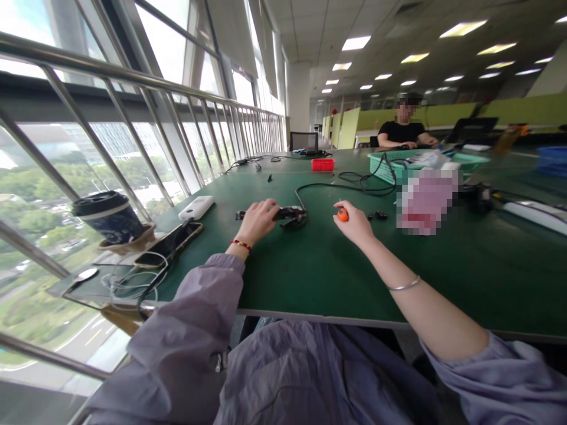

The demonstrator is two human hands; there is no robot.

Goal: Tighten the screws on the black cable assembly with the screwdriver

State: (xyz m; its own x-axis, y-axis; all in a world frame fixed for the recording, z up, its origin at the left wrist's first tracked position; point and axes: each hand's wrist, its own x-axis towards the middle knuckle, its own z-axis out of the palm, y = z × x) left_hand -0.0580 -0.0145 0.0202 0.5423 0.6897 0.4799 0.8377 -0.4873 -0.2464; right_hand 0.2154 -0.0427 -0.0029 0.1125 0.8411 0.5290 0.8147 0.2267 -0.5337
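My left hand (259,219) rests on a long black device (292,213) lying on the green table, its fingers bent over the left part. A black cable (328,184) leads from the device's right end toward the basket. To the right, my right hand (355,225) is closed around an object with a rounded orange end (342,215); the rest of it is hidden in the palm, so its kind cannot be told. Small black parts (380,215) lie just right of that hand.
A red box (322,164) and a green basket (383,167) stand farther back. On the left are a lidded cup (110,219), a phone (153,260), a white device (197,208) and loose cables. A person (402,127) sits across the table. Railings line the left side.
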